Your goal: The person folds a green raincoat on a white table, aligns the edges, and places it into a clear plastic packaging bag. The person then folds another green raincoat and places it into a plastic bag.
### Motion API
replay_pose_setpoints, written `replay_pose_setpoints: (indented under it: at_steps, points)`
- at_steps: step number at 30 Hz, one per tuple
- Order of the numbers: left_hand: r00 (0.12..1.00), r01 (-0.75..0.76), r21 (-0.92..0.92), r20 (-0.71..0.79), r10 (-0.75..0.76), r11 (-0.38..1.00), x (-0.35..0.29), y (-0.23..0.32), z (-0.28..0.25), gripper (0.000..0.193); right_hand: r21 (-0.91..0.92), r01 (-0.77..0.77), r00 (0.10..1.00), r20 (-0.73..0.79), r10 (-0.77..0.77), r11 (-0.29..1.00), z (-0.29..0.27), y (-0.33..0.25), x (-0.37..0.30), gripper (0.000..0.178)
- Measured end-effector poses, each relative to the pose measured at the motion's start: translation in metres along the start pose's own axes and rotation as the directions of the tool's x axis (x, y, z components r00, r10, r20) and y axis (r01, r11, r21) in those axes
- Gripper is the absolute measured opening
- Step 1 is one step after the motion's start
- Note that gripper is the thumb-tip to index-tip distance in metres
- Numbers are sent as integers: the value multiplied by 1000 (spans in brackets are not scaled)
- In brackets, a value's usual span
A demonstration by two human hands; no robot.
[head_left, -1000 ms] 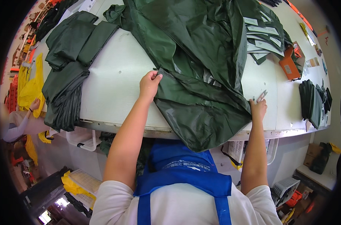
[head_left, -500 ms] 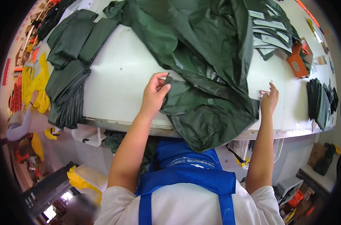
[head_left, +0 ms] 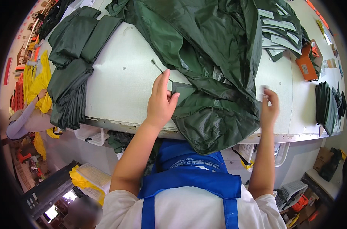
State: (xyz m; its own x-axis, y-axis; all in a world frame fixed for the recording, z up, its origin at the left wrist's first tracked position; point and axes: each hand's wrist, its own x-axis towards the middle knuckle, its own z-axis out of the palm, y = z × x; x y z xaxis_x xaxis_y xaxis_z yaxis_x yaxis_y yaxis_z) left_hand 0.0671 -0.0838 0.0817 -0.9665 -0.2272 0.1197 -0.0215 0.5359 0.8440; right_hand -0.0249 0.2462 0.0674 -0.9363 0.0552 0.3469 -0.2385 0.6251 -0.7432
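A large dark green piece of shiny coated fabric [head_left: 215,122] lies crumpled across the table, its lower part hanging over the near edge. My left hand [head_left: 161,99] is closed on the fabric's left corner, pinching it between thumb and fingers. A thin dark cord [head_left: 157,65] with a thicker tip sticks up past those fingertips. To the right of the fabric, my right hand [head_left: 270,108] is curled above the table. At its fingertips is something small, too blurred to name.
Folded green fabric pieces [head_left: 72,68] are stacked on the table's left. At the right lie green bundles with white labels [head_left: 282,28], an orange box [head_left: 309,63] and another green stack [head_left: 326,107]. Another person's arm [head_left: 26,112] reaches among yellow fabric at far left.
My left hand has shifted slightly right, and the cord now sticks up beyond its fingers. My right hand has moved a little left and its fingers have curled in.
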Motion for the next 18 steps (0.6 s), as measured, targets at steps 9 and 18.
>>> replay_pose_setpoints:
  at_steps: [9,18]
  points:
    - [897,-365,144,-210,389,920,-24,-19,24,39,565,-532,758,650,56,631,72,-93,-44,23]
    - [792,-511,300,-201,577,806,-30,-18,26,39,268,-262,792,609,48,927,82,-111,-43,24]
